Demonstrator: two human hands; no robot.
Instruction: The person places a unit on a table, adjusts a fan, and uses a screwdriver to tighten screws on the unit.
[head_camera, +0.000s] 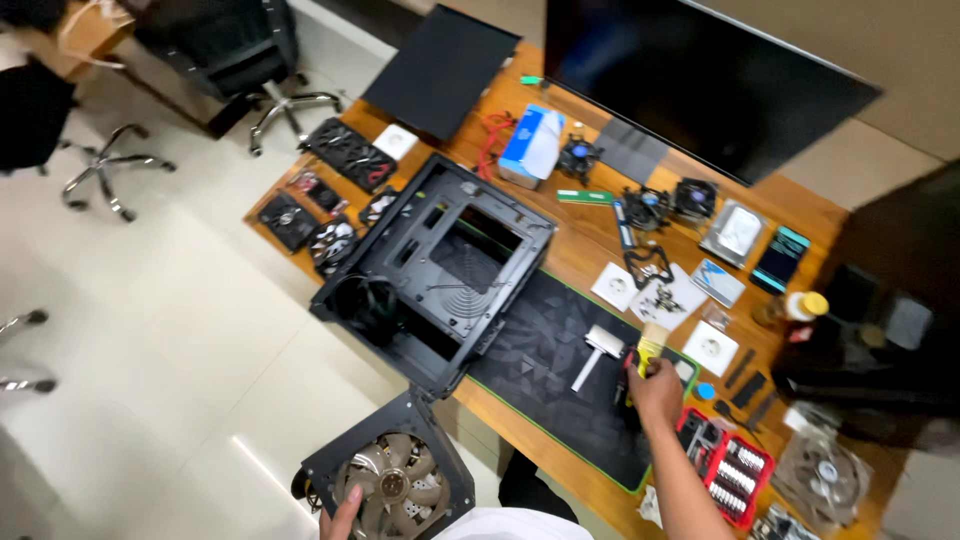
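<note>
The left hand (343, 512) is at the bottom edge of the view and holds a black power supply unit (392, 484) by its lower rim; its round fan grille faces up. The fingers are closed around the edge, though most of the hand is cut off by the frame. The unit is in the air above the pale floor (160, 330), just in front of the wooden table (800, 205).

The right hand (655, 392) reaches over the dark desk mat (560, 370) and its grip is closed on the handle of a small brush with yellow bristles (650, 345). The brush points away from the person, near a white square packet (711, 348).

An open black computer case (440, 270) lies on its side on the table, left of the mat. A red screwdriver bit set (728, 462) lies just right of the forearm.
</note>
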